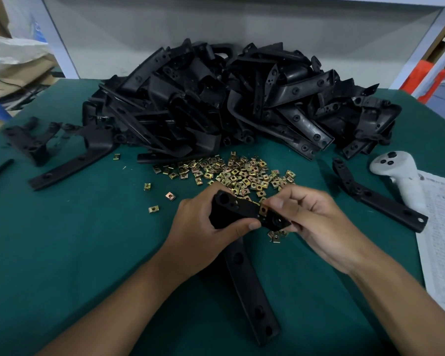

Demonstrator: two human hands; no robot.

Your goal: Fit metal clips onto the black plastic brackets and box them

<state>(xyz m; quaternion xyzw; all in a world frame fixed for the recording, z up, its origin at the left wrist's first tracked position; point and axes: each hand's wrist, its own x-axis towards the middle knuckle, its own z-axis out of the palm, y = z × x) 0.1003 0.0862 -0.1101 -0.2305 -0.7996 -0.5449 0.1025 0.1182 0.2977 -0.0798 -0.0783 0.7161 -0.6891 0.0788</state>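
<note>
A black plastic bracket (242, 265) is held over the green table; its long arm points down toward me. My left hand (203, 227) grips its upper bent end. My right hand (314, 224) pinches a brass metal clip (263, 209) onto the bracket's edge, thumb pressing it. A loose heap of metal clips (231, 173) lies just beyond my hands, with a few strays to the left. Behind it rises a big pile of black brackets (229, 98).
Separate brackets lie at the left (70, 165) and at the right (380, 199). A white handheld controller (398, 173) rests at the right on printed paper sheets (442, 240). Table edge and cardboard boxes (16, 70) are at the far left.
</note>
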